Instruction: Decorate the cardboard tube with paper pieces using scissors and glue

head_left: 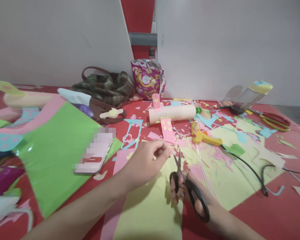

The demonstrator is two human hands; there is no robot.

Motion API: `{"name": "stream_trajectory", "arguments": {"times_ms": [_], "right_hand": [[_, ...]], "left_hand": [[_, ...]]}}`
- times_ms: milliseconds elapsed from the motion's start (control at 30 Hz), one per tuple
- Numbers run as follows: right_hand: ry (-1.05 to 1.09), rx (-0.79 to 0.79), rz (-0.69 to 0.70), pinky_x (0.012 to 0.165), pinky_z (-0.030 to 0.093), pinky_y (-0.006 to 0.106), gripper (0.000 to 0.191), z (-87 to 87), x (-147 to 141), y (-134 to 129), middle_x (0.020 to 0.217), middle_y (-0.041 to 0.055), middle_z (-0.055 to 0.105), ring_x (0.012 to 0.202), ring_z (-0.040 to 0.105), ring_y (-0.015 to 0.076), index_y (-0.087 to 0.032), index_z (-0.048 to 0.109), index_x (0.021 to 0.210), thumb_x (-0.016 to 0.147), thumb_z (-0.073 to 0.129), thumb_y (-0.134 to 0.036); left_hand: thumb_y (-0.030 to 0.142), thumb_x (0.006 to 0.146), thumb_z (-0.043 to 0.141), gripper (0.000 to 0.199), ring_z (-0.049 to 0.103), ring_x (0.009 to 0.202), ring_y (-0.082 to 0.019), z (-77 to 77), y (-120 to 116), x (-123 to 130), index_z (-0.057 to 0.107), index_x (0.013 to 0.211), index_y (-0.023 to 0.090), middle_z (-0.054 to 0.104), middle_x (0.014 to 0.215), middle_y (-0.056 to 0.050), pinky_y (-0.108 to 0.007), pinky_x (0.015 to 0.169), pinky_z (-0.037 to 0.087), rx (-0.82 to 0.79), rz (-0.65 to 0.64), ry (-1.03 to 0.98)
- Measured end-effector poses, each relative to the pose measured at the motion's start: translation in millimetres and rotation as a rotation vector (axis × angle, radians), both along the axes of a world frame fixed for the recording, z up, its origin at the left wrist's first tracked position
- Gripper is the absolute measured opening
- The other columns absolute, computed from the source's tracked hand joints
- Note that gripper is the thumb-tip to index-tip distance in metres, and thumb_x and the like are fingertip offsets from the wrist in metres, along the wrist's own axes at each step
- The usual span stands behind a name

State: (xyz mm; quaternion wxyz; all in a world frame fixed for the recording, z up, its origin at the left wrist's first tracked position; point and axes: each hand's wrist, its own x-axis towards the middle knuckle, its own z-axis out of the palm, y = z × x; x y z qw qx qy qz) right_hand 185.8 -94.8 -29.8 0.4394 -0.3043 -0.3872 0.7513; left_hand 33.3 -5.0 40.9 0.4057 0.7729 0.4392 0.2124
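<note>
The left hand (146,161) pinches its fingertips together, though whether a tiny scrap sits between them I cannot tell. The right hand (202,190) grasps the black-handled scissors (189,184) by the loops, their parted blades angled so the tips sit just beside that pinch, within easy reach; the yellow sheet (147,211) lies beneath both hands, probably as working surface.

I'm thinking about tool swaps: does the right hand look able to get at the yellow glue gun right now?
Probably not to grip it: the right hand is holding scissors, though the yellow glue gun lies just beyond, with nothing tall in between.
</note>
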Motion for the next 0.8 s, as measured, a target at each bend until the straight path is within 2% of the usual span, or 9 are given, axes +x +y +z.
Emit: {"name": "stream_trajectory", "arguments": {"times_ms": [167, 433, 800], "right_hand": [[-0.01, 0.043, 0.014, 0.06, 0.032, 0.025, 0.051, -5.0, -0.6, -1.2, 0.082, 0.0021, 0.046, 0.069, 0.04, 0.0138, -0.023, 0.04, 0.085, 0.055, 0.062, -0.057], [-0.039, 0.084, 0.018, 0.061, 0.033, 0.026, 0.048, -1.9, -0.7, -0.1, 0.081, 0.0023, 0.046, 0.069, 0.041, 0.0141, -0.022, 0.039, 0.085, 0.058, 0.059, -0.057], [-0.072, 0.068, -0.012, 0.062, 0.033, 0.027, 0.049, 0.0, -1.4, 0.4, 0.079, 0.0017, 0.046, 0.068, 0.041, 0.0146, -0.023, 0.039, 0.083, 0.056, 0.06, -0.058]], "left_hand": [[0.032, 0.081, 0.036, 0.028, 0.039, 0.054, -0.007, -2.6, -2.5, 2.5, 0.041, 0.059, 0.016, 0.042, 0.056, 0.005, -0.02, 0.05, 0.029, 0.014, -0.025, 0.032], [0.031, 0.082, 0.034, 0.027, 0.043, 0.056, -0.008, -2.6, -4.3, 2.1, 0.044, 0.061, 0.016, 0.048, 0.058, 0.004, -0.02, 0.051, 0.03, 0.029, -0.051, 0.066], [0.028, 0.082, 0.032, 0.026, 0.043, 0.055, -0.008, 0.4, -5.6, 2.3, 0.044, 0.063, 0.017, 0.049, 0.058, 0.003, -0.02, 0.049, 0.029, 0.052, -0.098, 0.104]]}}
